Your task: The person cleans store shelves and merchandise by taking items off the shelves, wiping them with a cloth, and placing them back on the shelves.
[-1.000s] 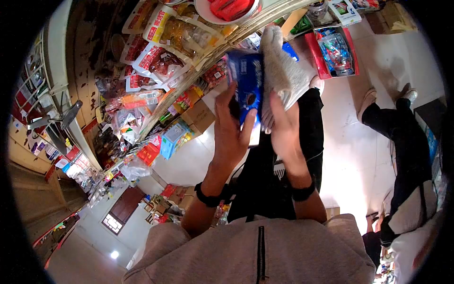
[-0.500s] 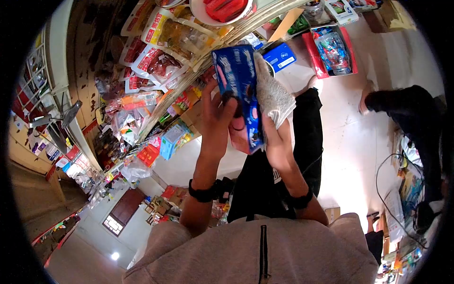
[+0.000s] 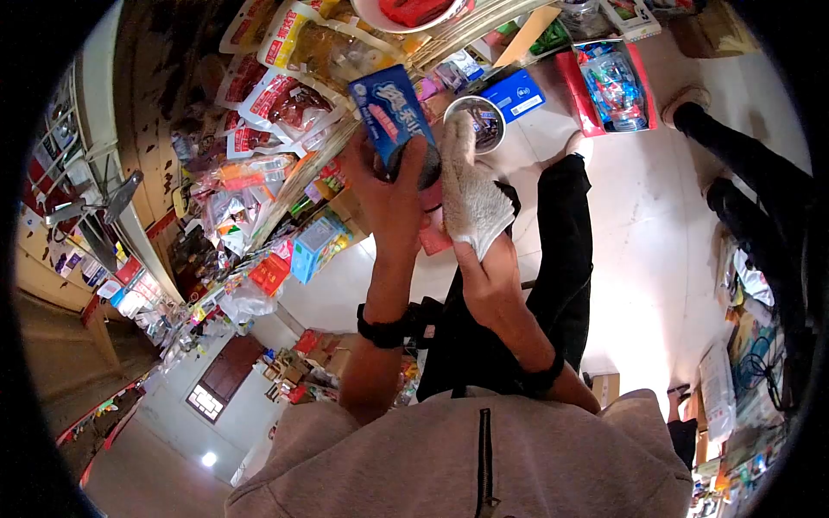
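My left hand (image 3: 390,194) is closed around a blue-and-pink cookie box (image 3: 386,108), its thumb across the printed face. The box tilts up to the left over the shelf edge. My right hand (image 3: 494,278) grips a greyish-white cloth (image 3: 473,194) by its lower end. The cloth stretches up along the right side of the box, and whether the two touch is hard to tell. Just behind the cloth's upper end stands a white tub (image 3: 488,129) with dark contents.
Shelves on the left hold several snack pouches (image 3: 289,104) and a light-blue box (image 3: 313,249). A red bowl (image 3: 414,10) sits at the top. Farther right are a blue box (image 3: 516,93) and a red carton of wrapped items (image 3: 615,86). Another person's legs (image 3: 734,155) are at the right.
The cookie box has turned and shifted left, showing less of its face. The cloth has moved left and lower, uncovering the white tub. The other person's legs have changed position.
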A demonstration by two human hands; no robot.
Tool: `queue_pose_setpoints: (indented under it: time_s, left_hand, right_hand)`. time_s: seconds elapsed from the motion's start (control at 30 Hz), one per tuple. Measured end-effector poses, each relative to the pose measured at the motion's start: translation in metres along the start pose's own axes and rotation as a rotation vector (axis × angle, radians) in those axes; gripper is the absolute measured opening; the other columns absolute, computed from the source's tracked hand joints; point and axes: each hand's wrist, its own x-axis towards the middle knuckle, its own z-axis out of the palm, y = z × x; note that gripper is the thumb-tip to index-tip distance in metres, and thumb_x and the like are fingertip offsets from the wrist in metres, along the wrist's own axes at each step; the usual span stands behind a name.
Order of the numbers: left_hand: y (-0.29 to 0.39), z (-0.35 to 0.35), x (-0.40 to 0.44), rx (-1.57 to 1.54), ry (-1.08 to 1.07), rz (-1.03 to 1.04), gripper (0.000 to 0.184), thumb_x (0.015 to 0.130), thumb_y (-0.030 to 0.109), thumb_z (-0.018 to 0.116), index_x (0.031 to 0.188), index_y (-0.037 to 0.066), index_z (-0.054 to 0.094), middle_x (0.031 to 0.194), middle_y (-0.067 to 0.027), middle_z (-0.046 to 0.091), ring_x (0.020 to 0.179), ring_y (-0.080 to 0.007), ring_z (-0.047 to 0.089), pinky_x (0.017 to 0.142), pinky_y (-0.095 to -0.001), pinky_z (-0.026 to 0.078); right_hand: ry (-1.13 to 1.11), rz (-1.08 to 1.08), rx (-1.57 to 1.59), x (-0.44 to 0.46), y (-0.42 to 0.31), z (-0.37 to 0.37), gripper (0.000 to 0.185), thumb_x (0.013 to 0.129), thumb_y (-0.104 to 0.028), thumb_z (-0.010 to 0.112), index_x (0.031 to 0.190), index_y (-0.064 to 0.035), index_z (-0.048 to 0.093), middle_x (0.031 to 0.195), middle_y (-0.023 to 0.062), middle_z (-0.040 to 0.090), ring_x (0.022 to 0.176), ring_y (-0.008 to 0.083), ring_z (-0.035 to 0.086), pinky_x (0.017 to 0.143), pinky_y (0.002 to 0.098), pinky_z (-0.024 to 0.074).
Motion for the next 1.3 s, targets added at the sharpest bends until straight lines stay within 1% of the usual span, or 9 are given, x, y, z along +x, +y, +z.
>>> queue_pose_setpoints:
  time_s: [0.3, 0.43, 0.6, 0.7, 0.77, 0.9, 1.03, 1.17, 1.3]
  left_hand:
    - [-0.004, 0.004, -0.039, 0.173, -0.109, 0.27, 0.055, 0.1, 0.022, 0.05, 0.142, 0.001, 0.022, 0.119, -0.0182, 0.052, 0.108, -0.0236, 0.054, 0.096, -0.0372, 0.041]
    - [-0.002, 0.013, -0.044, 0.061, -0.161, 0.131, 0.051, 0.103, 0.024, 0.041, 0.143, 0.002, 0.018, 0.128, -0.0175, 0.045, 0.111, -0.0234, 0.05, 0.098, -0.037, 0.039]
    - [-0.015, -0.017, -0.006, 0.037, -0.007, 0.151, 0.056, 0.1, 0.026, 0.049, 0.143, 0.002, 0.021, 0.128, -0.017, 0.046, 0.111, -0.0222, 0.05, 0.096, -0.0368, 0.041]
    - [-0.017, -0.033, -0.002, -0.102, -0.097, 0.24, 0.06, 0.095, 0.019, 0.058, 0.143, 0.001, 0.026, 0.128, -0.0167, 0.046, 0.113, -0.0233, 0.048, 0.097, -0.0371, 0.041]
    - [-0.026, -0.056, -0.005, 0.311, -0.211, 0.461, 0.063, 0.087, 0.01, 0.066, 0.141, 0.0, 0.034, 0.124, -0.0161, 0.049, 0.11, -0.0242, 0.049, 0.094, -0.0371, 0.042]
    - [-0.008, -0.079, -0.011, 0.541, -0.396, 0.475, 0.054, 0.08, 0.006, 0.071, 0.13, 0.001, 0.052, 0.122, -0.0169, 0.05, 0.104, -0.029, 0.05, 0.09, -0.0392, 0.043]
    - [0.006, -0.076, -0.017, 0.721, -0.517, 0.604, 0.052, 0.08, 0.01, 0.072, 0.13, 0.016, 0.059, 0.12, -0.0176, 0.05, 0.101, -0.0309, 0.053, 0.083, -0.0382, 0.046]
    - [0.009, -0.08, -0.02, 0.656, -0.52, 0.537, 0.052, 0.08, 0.011, 0.072, 0.129, 0.022, 0.061, 0.12, -0.0186, 0.05, 0.102, -0.0334, 0.053, 0.085, -0.0402, 0.045]
    - [0.009, -0.084, -0.023, 0.671, -0.636, 0.651, 0.058, 0.083, 0.009, 0.07, 0.137, 0.017, 0.053, 0.125, -0.0171, 0.049, 0.108, -0.0304, 0.053, 0.092, -0.0408, 0.043]
  right_hand:
    - [0.126, 0.036, -0.092, 0.045, -0.009, -0.005, 0.039, 0.088, -0.008, 0.057, 0.124, 0.0077, 0.051, 0.126, 0.0301, 0.052, 0.118, 0.0484, 0.047, 0.102, 0.0475, 0.0371]
    - [0.042, -0.048, -0.141, 0.041, -0.013, 0.0, 0.056, 0.081, -0.008, 0.057, 0.133, 0.0075, 0.043, 0.144, 0.0286, 0.035, 0.132, 0.0463, 0.036, 0.112, 0.0446, 0.0277]
    - [0.022, -0.241, -0.213, 0.005, -0.007, 0.012, 0.052, 0.084, -0.009, 0.058, 0.132, 0.0055, 0.046, 0.141, 0.0282, 0.041, 0.13, 0.0478, 0.04, 0.111, 0.0456, 0.0304]
    - [-0.139, 0.109, 0.066, -0.011, 0.001, -0.005, 0.043, 0.087, -0.006, 0.057, 0.128, 0.0058, 0.051, 0.131, 0.0271, 0.052, 0.121, 0.0455, 0.05, 0.106, 0.0462, 0.0368]
    - [-0.105, 0.095, 0.128, -0.011, 0.008, -0.022, 0.037, 0.089, -0.003, 0.056, 0.124, 0.0068, 0.053, 0.124, 0.0238, 0.056, 0.114, 0.0394, 0.055, 0.101, 0.0425, 0.0398]
    - [0.026, 0.203, 0.21, 0.004, -0.003, -0.042, 0.031, 0.091, -0.001, 0.053, 0.121, 0.0056, 0.055, 0.122, 0.0203, 0.059, 0.112, 0.0341, 0.056, 0.101, 0.037, 0.0397]
    - [-0.151, -0.119, -0.286, 0.046, -0.043, -0.056, 0.038, 0.086, 0.0, 0.055, 0.124, 0.002, 0.055, 0.13, 0.0221, 0.054, 0.123, 0.0384, 0.05, 0.106, 0.0368, 0.0354]
    - [-0.168, -0.124, -0.213, 0.054, -0.041, -0.052, 0.036, 0.088, -0.003, 0.054, 0.124, 0.0011, 0.056, 0.129, 0.0219, 0.055, 0.123, 0.0377, 0.05, 0.105, 0.0365, 0.0363]
    - [-0.104, 0.277, 0.315, 0.06, 0.003, -0.041, 0.034, 0.098, -0.017, 0.047, 0.126, 0.0016, 0.055, 0.122, 0.0125, 0.06, 0.108, 0.0218, 0.056, 0.095, 0.034, 0.0414]
